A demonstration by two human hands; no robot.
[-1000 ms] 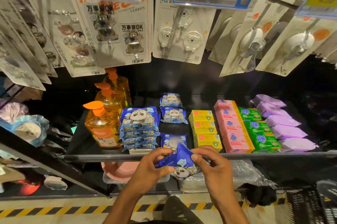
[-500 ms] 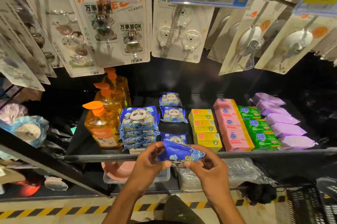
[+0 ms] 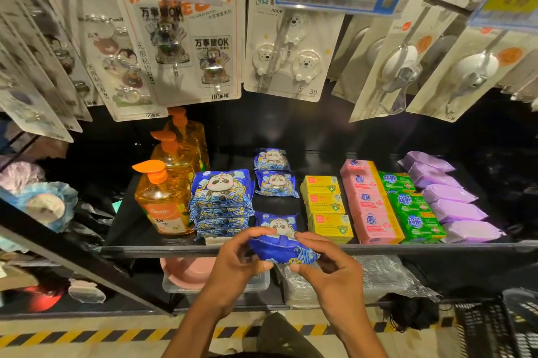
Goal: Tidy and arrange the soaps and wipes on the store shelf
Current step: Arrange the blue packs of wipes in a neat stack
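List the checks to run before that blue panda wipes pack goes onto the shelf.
1. Grip: left hand and right hand both pinch the blue wipes pack: ok.
2. Landing spot: bare shelf shows behind the front panda pack: ok.
3. Straight path in: the front panda pack lies directly behind the held one, so it probably needs lifting over: not ok.
4. Panda face up on the held pack: cannot tell.
5. Neighbouring yellow soap boxes lined up in their row: ok.
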